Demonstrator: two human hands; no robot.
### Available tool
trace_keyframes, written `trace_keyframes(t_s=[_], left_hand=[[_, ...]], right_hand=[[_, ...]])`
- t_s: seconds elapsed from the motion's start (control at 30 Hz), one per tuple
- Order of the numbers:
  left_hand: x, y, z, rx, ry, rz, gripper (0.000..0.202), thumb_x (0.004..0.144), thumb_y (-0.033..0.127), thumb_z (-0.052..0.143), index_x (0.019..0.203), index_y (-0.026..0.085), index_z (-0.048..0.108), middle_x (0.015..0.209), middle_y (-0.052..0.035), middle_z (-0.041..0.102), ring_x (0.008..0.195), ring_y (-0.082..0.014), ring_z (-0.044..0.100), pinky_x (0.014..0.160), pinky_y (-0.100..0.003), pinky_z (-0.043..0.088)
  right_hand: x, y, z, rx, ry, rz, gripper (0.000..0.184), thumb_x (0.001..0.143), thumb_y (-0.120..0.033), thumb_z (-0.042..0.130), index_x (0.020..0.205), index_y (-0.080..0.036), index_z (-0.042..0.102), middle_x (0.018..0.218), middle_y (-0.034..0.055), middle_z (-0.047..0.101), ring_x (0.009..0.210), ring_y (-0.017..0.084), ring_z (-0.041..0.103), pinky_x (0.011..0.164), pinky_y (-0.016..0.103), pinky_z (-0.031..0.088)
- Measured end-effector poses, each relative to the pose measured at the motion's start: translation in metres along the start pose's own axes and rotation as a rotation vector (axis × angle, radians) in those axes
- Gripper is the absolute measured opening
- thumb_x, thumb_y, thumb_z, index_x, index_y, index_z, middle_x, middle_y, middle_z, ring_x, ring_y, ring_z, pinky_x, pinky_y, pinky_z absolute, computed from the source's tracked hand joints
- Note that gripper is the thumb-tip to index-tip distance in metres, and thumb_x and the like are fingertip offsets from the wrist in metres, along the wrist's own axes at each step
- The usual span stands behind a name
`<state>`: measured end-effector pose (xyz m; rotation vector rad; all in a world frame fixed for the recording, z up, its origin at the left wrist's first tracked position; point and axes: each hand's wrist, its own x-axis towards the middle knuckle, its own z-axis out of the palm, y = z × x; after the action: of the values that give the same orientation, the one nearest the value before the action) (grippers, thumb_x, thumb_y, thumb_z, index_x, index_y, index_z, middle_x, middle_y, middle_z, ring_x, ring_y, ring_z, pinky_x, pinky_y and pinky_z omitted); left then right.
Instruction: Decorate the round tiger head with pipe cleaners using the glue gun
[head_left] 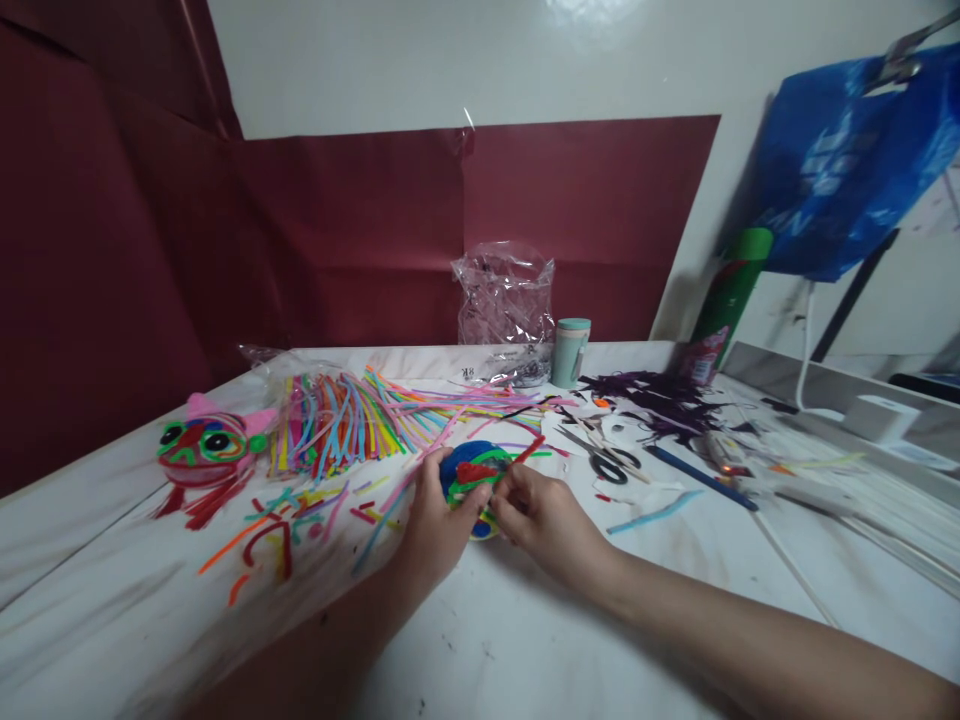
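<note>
My left hand (435, 515) grips the left edge of a round blue craft piece (471, 472) with green and red strips stuck on it, held just above the white table (525, 640). My right hand (544, 520) pinches a thin red strip (529, 450) that lies across the piece's upper right. Both hands have their fingers closed. A heap of coloured strips (360, 415) lies just behind my left hand.
A finished pink and green animal face (206, 445) sits at the far left. Scissors (611, 462), a blue pencil (701, 478), purple scraps (652, 395), a teal cup (570, 352) and a clear plastic bag (506, 300) lie behind. A blue bag (847, 160) hangs at right.
</note>
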<state>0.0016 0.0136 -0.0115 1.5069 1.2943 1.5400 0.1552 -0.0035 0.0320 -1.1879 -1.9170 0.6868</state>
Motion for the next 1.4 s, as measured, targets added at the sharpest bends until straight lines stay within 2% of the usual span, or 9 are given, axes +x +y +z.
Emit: trace_keyframes(t_s=[0.1, 0.23, 0.43, 0.77, 1.0, 1.13, 1.23, 1.4], left_hand=[[0.002, 0.005, 0.001, 0.0, 0.002, -0.03, 0.05, 0.069, 0.032, 0.069, 0.113, 0.021, 0.048, 0.111, -0.0082, 0.06, 0.101, -0.0235, 0.059, 0.09, -0.037, 0.044], [0.005, 0.01, -0.002, -0.052, -0.01, -0.078, 0.051, 0.068, 0.034, 0.069, 0.112, 0.02, 0.048, 0.107, -0.0072, 0.062, 0.1, -0.0226, 0.059, 0.09, -0.037, 0.043], [0.007, 0.004, -0.005, -0.064, -0.028, -0.06, 0.048, 0.07, 0.032, 0.068, 0.112, 0.02, 0.049, 0.109, -0.0076, 0.063, 0.106, -0.0234, 0.058, 0.093, -0.037, 0.043], [0.007, 0.007, -0.004, -0.044, -0.047, -0.043, 0.046, 0.073, 0.033, 0.066, 0.113, 0.019, 0.047, 0.111, -0.0084, 0.062, 0.104, -0.0231, 0.058, 0.091, -0.037, 0.044], [0.007, 0.005, -0.004, -0.047, -0.037, -0.036, 0.047, 0.072, 0.034, 0.066, 0.112, 0.019, 0.048, 0.111, -0.0089, 0.062, 0.105, -0.0242, 0.058, 0.092, -0.038, 0.043], [0.007, 0.005, -0.004, -0.049, -0.03, -0.058, 0.048, 0.07, 0.034, 0.068, 0.112, 0.02, 0.049, 0.11, -0.0077, 0.062, 0.104, -0.0242, 0.057, 0.091, -0.038, 0.044], [0.006, 0.006, -0.004, -0.053, -0.041, -0.059, 0.048, 0.071, 0.033, 0.068, 0.113, 0.02, 0.049, 0.106, -0.0067, 0.063, 0.1, -0.0228, 0.058, 0.09, -0.037, 0.045], [0.006, 0.01, -0.004, -0.076, -0.055, -0.083, 0.05, 0.069, 0.035, 0.068, 0.113, 0.019, 0.047, 0.105, -0.0071, 0.063, 0.098, -0.022, 0.059, 0.089, -0.036, 0.045]], right_hand=[[-0.002, -0.001, -0.002, -0.046, -0.026, -0.044, 0.012, 0.08, -0.018, 0.048, 0.069, -0.023, 0.046, 0.056, -0.0012, 0.059, 0.05, 0.014, 0.054, 0.049, 0.023, 0.041], [-0.012, 0.013, -0.006, -0.115, -0.049, -0.131, 0.006, 0.083, -0.02, 0.047, 0.078, -0.021, 0.051, 0.068, 0.002, 0.065, 0.057, 0.015, 0.058, 0.054, 0.025, 0.044], [-0.023, 0.037, -0.016, -0.322, -0.013, -0.421, 0.02, 0.089, -0.016, 0.039, 0.082, -0.019, 0.057, 0.072, 0.0058, 0.066, 0.062, 0.016, 0.062, 0.057, 0.024, 0.046], [-0.014, 0.038, -0.023, -0.599, 0.008, -0.639, 0.026, 0.09, -0.008, 0.04, 0.089, -0.017, 0.064, 0.075, 0.0063, 0.064, 0.067, 0.016, 0.059, 0.058, 0.024, 0.042], [-0.006, 0.036, -0.031, -0.694, 0.019, -0.801, 0.025, 0.091, -0.007, 0.041, 0.081, -0.017, 0.061, 0.071, 0.0049, 0.061, 0.064, 0.017, 0.051, 0.06, 0.027, 0.037], [-0.006, 0.034, -0.029, -0.645, 0.0, -0.782, 0.027, 0.094, -0.012, 0.038, 0.078, -0.017, 0.06, 0.069, 0.0052, 0.061, 0.063, 0.016, 0.052, 0.058, 0.026, 0.038], [-0.008, 0.033, -0.025, -0.508, -0.023, -0.664, 0.024, 0.094, -0.018, 0.039, 0.084, -0.016, 0.061, 0.07, 0.0061, 0.063, 0.063, 0.016, 0.057, 0.057, 0.024, 0.041], [-0.011, 0.03, -0.017, -0.361, -0.04, -0.49, 0.021, 0.09, -0.019, 0.043, 0.073, -0.018, 0.056, 0.066, 0.0043, 0.063, 0.059, 0.015, 0.057, 0.056, 0.023, 0.043]])
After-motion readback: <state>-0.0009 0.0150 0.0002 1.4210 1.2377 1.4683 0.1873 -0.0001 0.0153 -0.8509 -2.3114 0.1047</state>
